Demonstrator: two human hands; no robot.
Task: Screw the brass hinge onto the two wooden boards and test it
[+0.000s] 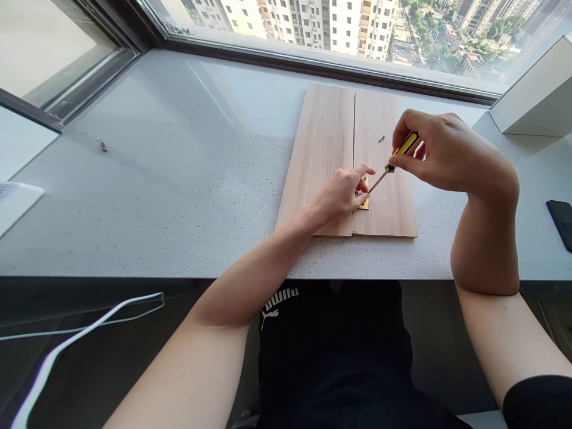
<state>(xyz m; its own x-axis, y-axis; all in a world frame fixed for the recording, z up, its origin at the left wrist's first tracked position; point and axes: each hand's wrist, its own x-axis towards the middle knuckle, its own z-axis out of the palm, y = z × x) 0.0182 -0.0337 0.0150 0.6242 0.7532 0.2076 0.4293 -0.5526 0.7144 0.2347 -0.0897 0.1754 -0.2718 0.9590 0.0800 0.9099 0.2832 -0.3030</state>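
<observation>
1. Yellow-and-black screwdriver [406, 145] sits in your right hand [447, 152], with your thumb and fingers closed around its handle. Its thin steel shaft slants down and away from that hand, toward your left hand.
2. Your left hand [340, 193] lies just left of the screwdriver tip and apart from your right hand. Its fingers [361, 186] curl down beside the tip, over a brass hinge [365, 204]. From your head camera, you cannot tell whether they are pinching anything.
3. Beneath your left hand, two pale wood boards [319, 155] lie flat, side by side, with a narrow seam between them. The visible part of the hinge lies just right of that seam, mostly below your left fingertips.
4. A loose metal screw [381, 139] lies on the right-hand board, just left of your right fingers.
5. Both boards rest on a speckled white stone countertop [179, 202]. A small brown object [103, 146] lies on it, well left of your left hand. A black phone [562, 224] lies well right of your right hand, and a white box [536, 95] stands beyond that hand.
6. Ahead of your hands, a window [313, 62] looks down on high-rise buildings [339, 24]. Below your left forearm, a white cable [89, 322] hangs in view.
</observation>
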